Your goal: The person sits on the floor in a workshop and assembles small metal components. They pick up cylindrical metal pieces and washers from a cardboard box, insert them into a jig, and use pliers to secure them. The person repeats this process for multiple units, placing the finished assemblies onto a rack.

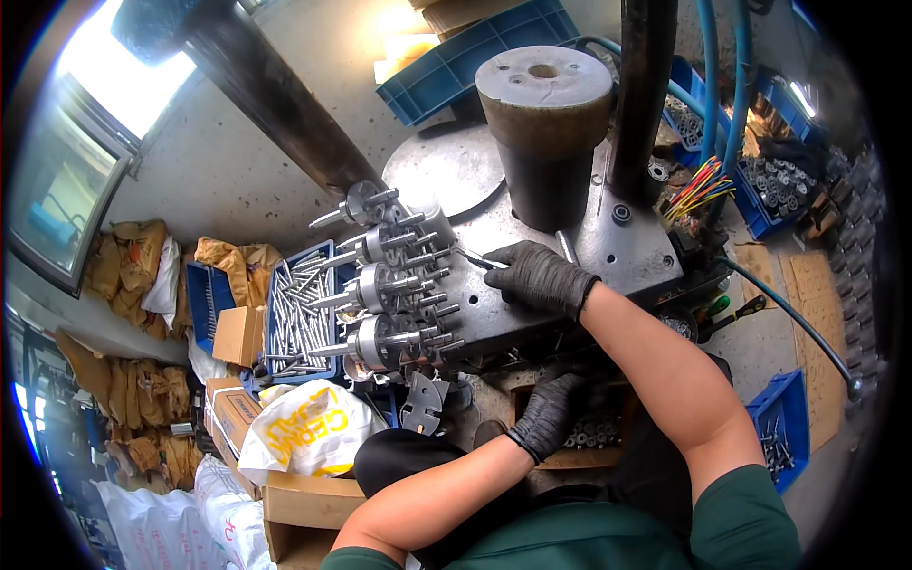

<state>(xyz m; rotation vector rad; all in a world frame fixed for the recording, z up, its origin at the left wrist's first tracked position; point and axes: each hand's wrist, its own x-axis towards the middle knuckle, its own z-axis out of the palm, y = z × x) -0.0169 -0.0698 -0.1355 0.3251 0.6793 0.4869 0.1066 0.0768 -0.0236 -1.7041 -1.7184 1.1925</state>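
Observation:
My right hand (pixel 541 275), in a dark grey glove, is closed around a slim metal piece (pixel 480 259) whose end points left, over the steel machine bed. Just left of it, rows of metal rotors on shafts (pixel 385 290) stand stacked at the edge of the bed. My left hand (pixel 551 415), also gloved, is lower down beside a box of small round metal parts (pixel 594 432). Shadow hides its fingers, so I cannot see whether it holds anything. Behind my right hand rises a thick cylindrical press ram (pixel 543 133) with a pale, holed top.
A blue crate of loose metal shafts (pixel 302 313) lies left of the rotors. A yellow-printed white bag (pixel 309 427) sits on cardboard below. Dark pillars (pixel 641 104) flank the ram. At right are a blue hose (pixel 793 318), screwdrivers (pixel 741 312) and a blue bin (pixel 784 427).

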